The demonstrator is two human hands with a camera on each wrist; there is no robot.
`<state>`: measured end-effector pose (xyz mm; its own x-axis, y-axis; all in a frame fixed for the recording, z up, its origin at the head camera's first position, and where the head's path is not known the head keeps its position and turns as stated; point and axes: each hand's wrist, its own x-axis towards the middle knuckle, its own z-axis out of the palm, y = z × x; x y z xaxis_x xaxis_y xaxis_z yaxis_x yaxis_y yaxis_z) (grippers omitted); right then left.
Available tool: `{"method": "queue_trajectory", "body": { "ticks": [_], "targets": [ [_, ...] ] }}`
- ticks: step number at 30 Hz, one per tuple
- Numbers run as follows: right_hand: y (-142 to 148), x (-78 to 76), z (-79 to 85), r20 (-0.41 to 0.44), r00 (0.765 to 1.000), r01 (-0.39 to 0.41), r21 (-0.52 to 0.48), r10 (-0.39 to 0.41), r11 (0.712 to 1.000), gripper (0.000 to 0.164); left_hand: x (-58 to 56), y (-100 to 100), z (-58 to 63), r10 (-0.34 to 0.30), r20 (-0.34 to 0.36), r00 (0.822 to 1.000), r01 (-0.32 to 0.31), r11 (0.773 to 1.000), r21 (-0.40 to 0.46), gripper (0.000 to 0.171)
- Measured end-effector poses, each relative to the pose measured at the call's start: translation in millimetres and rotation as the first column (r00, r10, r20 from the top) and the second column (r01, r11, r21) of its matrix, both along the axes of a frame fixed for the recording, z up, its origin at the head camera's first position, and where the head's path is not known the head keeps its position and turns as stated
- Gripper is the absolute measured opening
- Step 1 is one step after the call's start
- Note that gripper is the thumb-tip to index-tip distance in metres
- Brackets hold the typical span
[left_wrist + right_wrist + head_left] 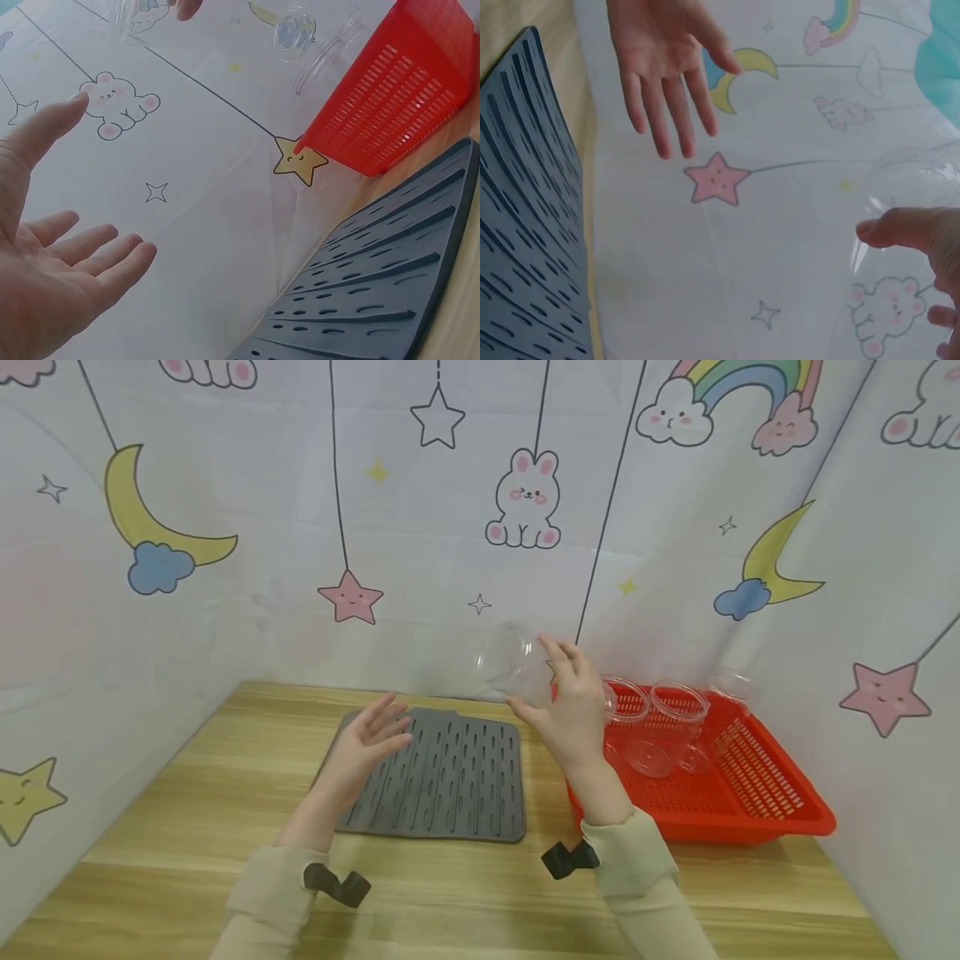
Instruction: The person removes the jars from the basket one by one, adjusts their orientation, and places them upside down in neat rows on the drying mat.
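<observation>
My right hand [573, 714] grips a clear, see-through cup [504, 660], lifted in front of the back cloth with its round end turned leftward. In the right wrist view the thumb [896, 229] lies along the cup's side. My left hand [363, 747] is raised over the left part of a grey ridged drying mat [450, 781], palm turned toward the cup. Its fingers [94, 251] are spread and hold nothing. To the right stands a red plastic basket [697, 827] with several clear cups [678, 714] in it.
The mat and basket rest on a wood-grain table [450, 902]. A white cloth [435, 535] printed with moons, stars and rabbits hangs behind and at both sides. Black wrist cameras [337, 887] sit on both sleeves. The basket's slotted wall stands close beside the mat's right edge.
</observation>
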<state>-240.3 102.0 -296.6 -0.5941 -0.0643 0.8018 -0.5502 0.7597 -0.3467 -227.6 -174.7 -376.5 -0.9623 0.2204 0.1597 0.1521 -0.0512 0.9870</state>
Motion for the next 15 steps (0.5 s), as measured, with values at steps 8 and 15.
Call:
{"method": "queue_trajectory", "body": {
  "ticks": [8,15],
  "targets": [
    [-37,0.6,-17.4,-0.086,0.996,-0.017,0.199,0.035,0.980,0.080,1.2,1,1.8,-0.010,-0.002,1.000,0.010,1.000,0.005,0.079],
    [-57,3.0,-40.3,-0.140,0.990,0.058,0.364,-0.007,0.930,0.081,0.5,1,1.5,-0.059,0.001,0.998,0.059,0.998,-0.006,0.082]
  ]
}}
